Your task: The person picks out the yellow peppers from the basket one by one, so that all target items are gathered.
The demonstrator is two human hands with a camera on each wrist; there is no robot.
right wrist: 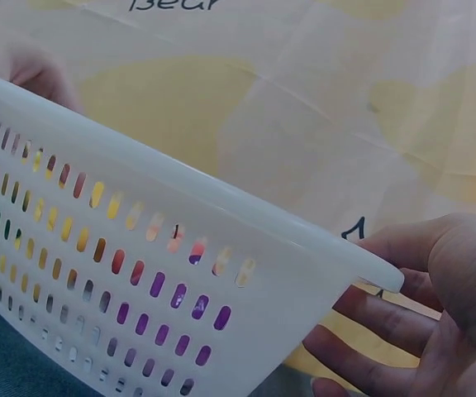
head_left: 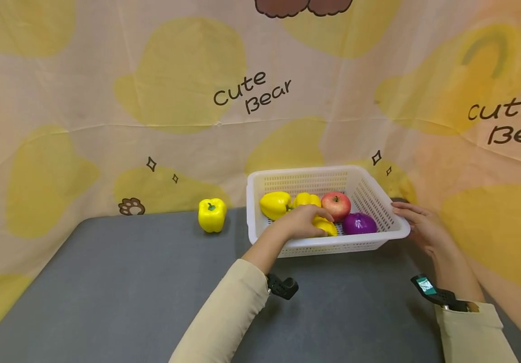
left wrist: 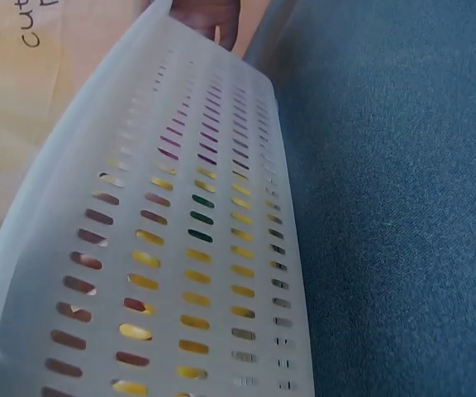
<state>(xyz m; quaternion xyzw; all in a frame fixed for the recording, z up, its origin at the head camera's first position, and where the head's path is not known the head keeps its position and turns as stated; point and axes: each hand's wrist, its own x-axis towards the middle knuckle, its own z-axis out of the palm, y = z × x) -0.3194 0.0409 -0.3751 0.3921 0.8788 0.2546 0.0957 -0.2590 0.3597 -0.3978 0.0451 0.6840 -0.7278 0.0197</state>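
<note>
In the head view a white basket holds several yellow peppers, a red apple and a purple onion-like item. My left hand reaches over the near rim, fingers curled down around a yellow item at the basket's front. At the right end, my right hand grips the rim; in the right wrist view the thumb of that hand lies on top of the rim with the fingers underneath. Through the slots of the basket yellow and purple show in the left wrist view.
A yellow pepper stands on the grey table, left of the basket. Behind the table hangs a patterned cloth, which also runs along the right side. A small dark object lies behind the basket's right end.
</note>
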